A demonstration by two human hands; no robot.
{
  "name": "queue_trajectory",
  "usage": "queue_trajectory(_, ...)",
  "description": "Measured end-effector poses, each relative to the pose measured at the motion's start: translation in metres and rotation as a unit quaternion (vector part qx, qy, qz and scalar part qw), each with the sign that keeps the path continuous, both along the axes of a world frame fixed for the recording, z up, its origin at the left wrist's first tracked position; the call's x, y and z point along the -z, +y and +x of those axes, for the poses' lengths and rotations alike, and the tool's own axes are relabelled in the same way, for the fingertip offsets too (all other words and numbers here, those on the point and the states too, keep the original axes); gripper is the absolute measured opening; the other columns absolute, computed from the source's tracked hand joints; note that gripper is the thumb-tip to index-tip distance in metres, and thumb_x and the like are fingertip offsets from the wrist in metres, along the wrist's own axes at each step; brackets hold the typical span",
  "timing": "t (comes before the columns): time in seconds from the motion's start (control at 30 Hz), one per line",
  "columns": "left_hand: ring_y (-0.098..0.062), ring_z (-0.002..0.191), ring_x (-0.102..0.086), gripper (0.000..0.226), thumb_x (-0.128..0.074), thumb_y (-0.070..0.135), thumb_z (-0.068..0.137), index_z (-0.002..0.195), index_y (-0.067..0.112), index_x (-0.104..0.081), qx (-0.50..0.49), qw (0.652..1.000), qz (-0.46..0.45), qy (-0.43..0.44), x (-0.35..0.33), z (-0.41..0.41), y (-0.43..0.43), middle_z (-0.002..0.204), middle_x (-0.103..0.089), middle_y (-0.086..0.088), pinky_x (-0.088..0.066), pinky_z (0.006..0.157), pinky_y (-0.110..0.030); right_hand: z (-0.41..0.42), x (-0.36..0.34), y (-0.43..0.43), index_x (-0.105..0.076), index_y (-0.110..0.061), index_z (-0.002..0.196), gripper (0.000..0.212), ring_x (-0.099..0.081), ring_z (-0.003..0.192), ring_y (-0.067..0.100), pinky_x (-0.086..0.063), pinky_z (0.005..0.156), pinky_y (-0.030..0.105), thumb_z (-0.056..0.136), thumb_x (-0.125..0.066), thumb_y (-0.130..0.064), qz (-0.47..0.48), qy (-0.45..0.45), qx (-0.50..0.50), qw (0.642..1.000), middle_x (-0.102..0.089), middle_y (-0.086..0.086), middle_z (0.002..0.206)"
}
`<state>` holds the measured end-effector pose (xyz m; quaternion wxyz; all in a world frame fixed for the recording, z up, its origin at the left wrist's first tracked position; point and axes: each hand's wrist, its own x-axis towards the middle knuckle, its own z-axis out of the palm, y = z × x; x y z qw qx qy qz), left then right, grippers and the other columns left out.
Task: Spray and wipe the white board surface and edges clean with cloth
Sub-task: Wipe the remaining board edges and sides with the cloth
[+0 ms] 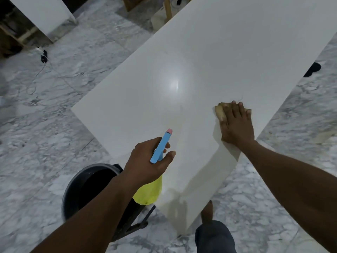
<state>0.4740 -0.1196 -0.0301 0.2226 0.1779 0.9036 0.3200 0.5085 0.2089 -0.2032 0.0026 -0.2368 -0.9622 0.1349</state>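
A large glossy white board (209,57) lies flat and stretches away from me toward the upper right. My right hand (236,124) presses flat on a tan cloth (219,112) on the board near its right edge; most of the cloth is hidden under the fingers. My left hand (148,162) grips a spray bottle (161,147) with a blue head, pink nozzle tip and yellow body, held over the board's near left edge with the nozzle pointing at the surface. The bottle's yellow body hangs below my palm.
A dark grey bucket (73,190) stands on the marble floor (45,125) under my left arm, beside a black metal stand (135,221). My leg and foot (207,212) are by the board's near corner. A cable and black plug (44,58) lie at the left.
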Motion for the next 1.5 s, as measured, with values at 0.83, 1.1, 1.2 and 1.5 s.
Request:
queue_trajectory(0.83,-0.021,0.076,-0.068,0.026,-0.066,0.053,0.084,0.089,0.028,-0.066,0.058,0.997,0.038,0.014,-0.024,0.154,-0.196,0.079,-0.069,0.001,-0.059,0.076,-0.045,0.23,-0.072,-0.358,-0.068,-0.026,0.113,0.024,-0.072,0.082,0.024,-0.06,0.076,0.05,0.097,-0.051,-0.031,-0.567,0.118,0.157,0.8,-0.075,0.007,0.094)
queue_trajectory(1.1,-0.021,0.088,-0.071,0.036,-0.067,0.061,0.084,0.101,0.029,-0.069,0.159,0.987,0.016,0.016,-0.049,0.149,-0.084,0.096,-0.075,0.004,-0.06,0.084,-0.044,0.217,-0.138,-0.193,-0.065,-0.002,0.114,0.036,-0.068,0.1,0.038,-0.058,0.08,0.051,0.088,-0.057,-0.027,-0.879,0.291,0.215,0.311,-0.067,0.022,0.111)
queue_trajectory(1.2,-0.021,0.09,-0.07,0.031,-0.07,0.054,0.092,0.104,0.026,-0.07,0.213,0.977,-0.021,0.021,-0.055,0.141,-0.012,0.096,-0.075,0.004,-0.06,0.086,-0.042,0.208,-0.155,-0.127,-0.053,-0.01,0.112,0.029,-0.062,0.105,0.032,-0.028,0.114,0.052,0.088,-0.05,-0.026,-0.861,0.321,0.183,0.351,-0.061,0.012,0.11)
queue_trajectory(1.5,-0.021,0.078,-0.062,0.028,-0.07,0.05,0.09,0.09,0.023,-0.064,0.288,0.955,-0.059,0.03,-0.074,0.121,0.232,0.087,-0.071,0.001,-0.049,0.071,-0.034,0.2,-0.205,0.078,-0.068,-0.005,0.114,0.042,-0.066,0.106,0.036,-0.051,0.092,0.052,0.088,-0.052,-0.033,-0.861,0.315,0.193,0.349,-0.063,0.02,0.122)
